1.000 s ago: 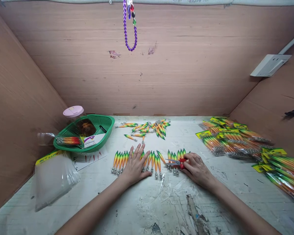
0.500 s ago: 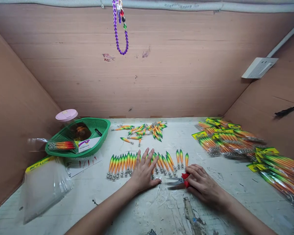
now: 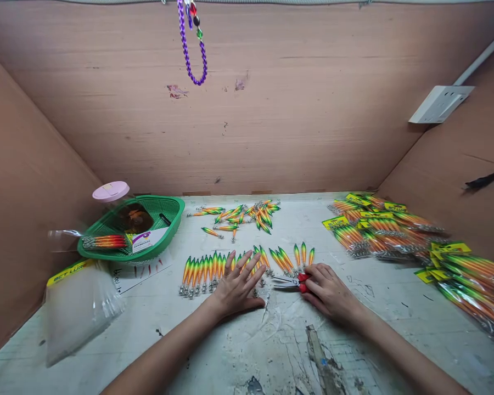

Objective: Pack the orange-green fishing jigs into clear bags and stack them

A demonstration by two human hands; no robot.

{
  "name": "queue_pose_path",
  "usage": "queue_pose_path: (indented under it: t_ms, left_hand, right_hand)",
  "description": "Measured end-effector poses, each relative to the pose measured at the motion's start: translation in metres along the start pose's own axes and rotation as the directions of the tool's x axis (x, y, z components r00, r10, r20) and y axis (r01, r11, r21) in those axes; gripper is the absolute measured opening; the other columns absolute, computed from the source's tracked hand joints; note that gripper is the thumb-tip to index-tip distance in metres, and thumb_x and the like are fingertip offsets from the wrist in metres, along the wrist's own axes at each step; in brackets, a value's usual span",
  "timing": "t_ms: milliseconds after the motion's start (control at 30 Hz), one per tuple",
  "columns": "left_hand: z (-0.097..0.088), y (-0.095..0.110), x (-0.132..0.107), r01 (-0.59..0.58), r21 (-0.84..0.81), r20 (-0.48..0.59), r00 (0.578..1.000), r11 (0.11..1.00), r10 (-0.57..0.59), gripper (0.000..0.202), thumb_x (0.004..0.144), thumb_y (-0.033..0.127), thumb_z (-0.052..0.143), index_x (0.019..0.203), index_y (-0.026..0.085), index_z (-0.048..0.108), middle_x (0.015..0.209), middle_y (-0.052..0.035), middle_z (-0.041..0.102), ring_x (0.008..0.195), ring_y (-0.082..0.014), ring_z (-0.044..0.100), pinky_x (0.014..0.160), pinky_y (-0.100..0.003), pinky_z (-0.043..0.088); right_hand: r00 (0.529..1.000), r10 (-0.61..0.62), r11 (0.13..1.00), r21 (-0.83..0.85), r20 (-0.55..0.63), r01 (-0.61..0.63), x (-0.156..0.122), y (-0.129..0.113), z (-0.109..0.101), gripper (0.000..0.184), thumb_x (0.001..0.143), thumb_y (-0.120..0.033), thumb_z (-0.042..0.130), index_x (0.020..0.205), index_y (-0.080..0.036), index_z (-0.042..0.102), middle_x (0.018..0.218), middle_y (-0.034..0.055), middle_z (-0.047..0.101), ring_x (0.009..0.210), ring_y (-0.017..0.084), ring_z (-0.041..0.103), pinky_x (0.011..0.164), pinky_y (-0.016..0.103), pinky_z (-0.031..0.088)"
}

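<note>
My left hand (image 3: 235, 286) lies flat with fingers spread on a row of orange-green-yellow fishing lures (image 3: 206, 269) lined up side by side on the white worktop. My right hand (image 3: 328, 289) is closed around the red handles of small pliers (image 3: 290, 282), whose metal jaws point left beside a few more lures (image 3: 296, 257). A loose pile of the same lures (image 3: 242, 214) sits farther back near the wall.
A green basket (image 3: 170, 219) at the left holds a pink-lidded jar, a lure bundle and a card. Clear plastic bags (image 3: 76, 304) lie at the front left. Packaged lures with yellow headers (image 3: 387, 230) are heaped along the right. Purple beads (image 3: 191, 38) hang overhead.
The row of lures has been pushed tighter together under my left hand. My right hand with the pliers drew back toward me, then moved forward again to the lures.
</note>
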State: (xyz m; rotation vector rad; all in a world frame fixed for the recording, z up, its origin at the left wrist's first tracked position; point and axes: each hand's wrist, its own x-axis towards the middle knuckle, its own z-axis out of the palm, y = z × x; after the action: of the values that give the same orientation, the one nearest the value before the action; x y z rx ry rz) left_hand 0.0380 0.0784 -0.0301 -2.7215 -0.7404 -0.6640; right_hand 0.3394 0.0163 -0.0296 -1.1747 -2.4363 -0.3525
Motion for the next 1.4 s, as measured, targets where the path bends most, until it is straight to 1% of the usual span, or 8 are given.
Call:
queue_pose_path:
  t_ms: [167,300,567,833,933,1067,1267,1400]
  left_hand:
    - [-0.007,0.003,-0.001,-0.040,-0.134,0.094,0.994,0.990,0.053,0.049,0.084,0.059,0.054,0.116,0.022,0.062,0.143,-0.0128,0.053,0.134,-0.0293,0.041,0.118,-0.047,0.002]
    - [-0.008,0.008,-0.006,0.019,-0.167,0.100,0.995,0.986,-0.002,0.026,0.084,0.043,0.057,0.097,0.022,0.065,0.138,-0.0112,0.057,0.130,-0.0300,0.044,0.117,-0.050,0.005]
    - [-0.006,0.016,-0.007,0.095,-0.110,0.079,0.993,0.989,-0.086,0.022,0.077,0.042,0.062,0.085,0.021,0.062,0.135,-0.0110,0.058,0.126,-0.0327,0.045,0.115,-0.050,0.007]
    - [-0.001,0.004,0.002,0.208,-0.096,0.090,0.976,0.973,-0.200,0.017,0.079,0.037,0.063,0.084,0.021,0.062,0.132,-0.0120,0.060,0.127,-0.0330,0.045,0.111,-0.053,0.017]
    - [0.001,0.000,0.004,0.243,-0.088,0.092,0.968,0.966,-0.235,0.032,0.079,0.043,0.065,0.101,0.021,0.064,0.136,-0.0148,0.056,0.128,-0.0337,0.043,0.110,-0.053,0.019]
    - [0.002,-0.005,0.000,0.197,-0.089,0.106,0.977,0.976,-0.188,0.060,0.076,0.061,0.065,0.120,0.021,0.061,0.140,-0.0162,0.052,0.130,-0.0338,0.041,0.112,-0.052,0.016]
    - [0.009,-0.018,0.002,0.160,-0.064,0.103,0.983,0.985,-0.153,0.059,0.077,0.062,0.062,0.120,0.022,0.063,0.137,-0.0156,0.055,0.128,-0.0336,0.043,0.112,-0.051,0.016]
    - [0.014,-0.023,0.011,0.159,-0.023,0.090,0.984,0.987,-0.156,0.057,0.080,0.061,0.060,0.121,0.021,0.063,0.135,-0.0157,0.056,0.127,-0.0338,0.044,0.112,-0.051,0.017]
  right_hand:
    - [1.000,-0.022,0.999,0.045,-0.013,0.023,-0.004,-0.013,-0.010,0.016,0.092,-0.023,0.048,0.080,-0.020,0.059,0.106,0.0131,0.061,0.098,0.026,0.055,0.085,0.043,0.048]
    - [0.999,0.019,0.997,0.080,-0.048,-0.015,-0.017,-0.028,-0.016,0.013,0.091,-0.021,0.048,0.081,-0.020,0.056,0.102,0.0122,0.060,0.095,0.025,0.054,0.082,0.042,0.048]
    - [0.979,0.186,0.975,0.142,-0.082,-0.174,-0.052,-0.048,-0.017,0.009,0.092,-0.023,0.049,0.086,-0.020,0.056,0.103,0.0124,0.058,0.096,0.026,0.055,0.081,0.043,0.048]
    - [0.974,0.217,0.964,0.167,-0.064,-0.204,-0.060,-0.053,-0.013,0.010,0.092,-0.024,0.049,0.087,-0.019,0.056,0.105,0.0131,0.057,0.097,0.026,0.055,0.079,0.041,0.048]
    - [0.978,0.202,0.967,0.167,-0.052,-0.191,-0.056,-0.052,-0.013,0.012,0.092,-0.024,0.048,0.085,-0.019,0.056,0.103,0.0130,0.058,0.096,0.026,0.054,0.080,0.043,0.048]
    - [0.989,0.147,0.974,0.173,0.003,-0.146,-0.044,-0.046,-0.014,0.014,0.093,-0.024,0.047,0.085,-0.017,0.057,0.102,0.0140,0.058,0.095,0.026,0.053,0.080,0.043,0.048]
    - [0.987,0.043,0.976,0.204,0.156,-0.075,-0.002,-0.029,-0.001,0.013,0.091,-0.027,0.052,0.084,-0.019,0.060,0.103,0.0106,0.060,0.096,0.024,0.053,0.084,0.041,0.047]
    - [0.982,0.041,0.977,0.197,0.182,-0.077,0.022,-0.016,0.004,0.014,0.092,-0.026,0.051,0.085,-0.019,0.060,0.103,0.0115,0.059,0.098,0.025,0.053,0.085,0.042,0.047]
